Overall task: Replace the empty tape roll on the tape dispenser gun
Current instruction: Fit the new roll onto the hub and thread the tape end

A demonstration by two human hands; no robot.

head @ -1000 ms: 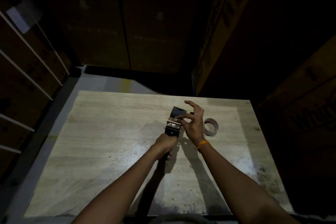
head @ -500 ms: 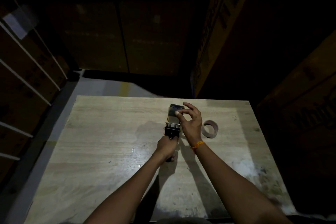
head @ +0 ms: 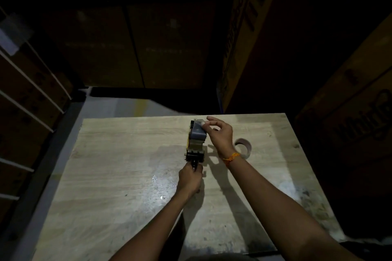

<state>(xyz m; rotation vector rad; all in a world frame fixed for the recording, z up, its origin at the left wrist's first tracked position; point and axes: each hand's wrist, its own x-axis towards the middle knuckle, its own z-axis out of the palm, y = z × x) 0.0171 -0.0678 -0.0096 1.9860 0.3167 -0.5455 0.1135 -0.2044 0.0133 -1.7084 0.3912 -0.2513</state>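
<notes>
Tape roll (head: 198, 132) under right-hand fingers (head: 209, 120) (touching)

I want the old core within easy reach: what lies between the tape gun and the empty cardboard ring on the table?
In the head view, the right hand and wrist lie between the black tape dispenser gun and the empty cardboard tape ring.

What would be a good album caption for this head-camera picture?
Left hand grips black tape dispenser gun over wooden table; right hand fingers its roll.
</notes>
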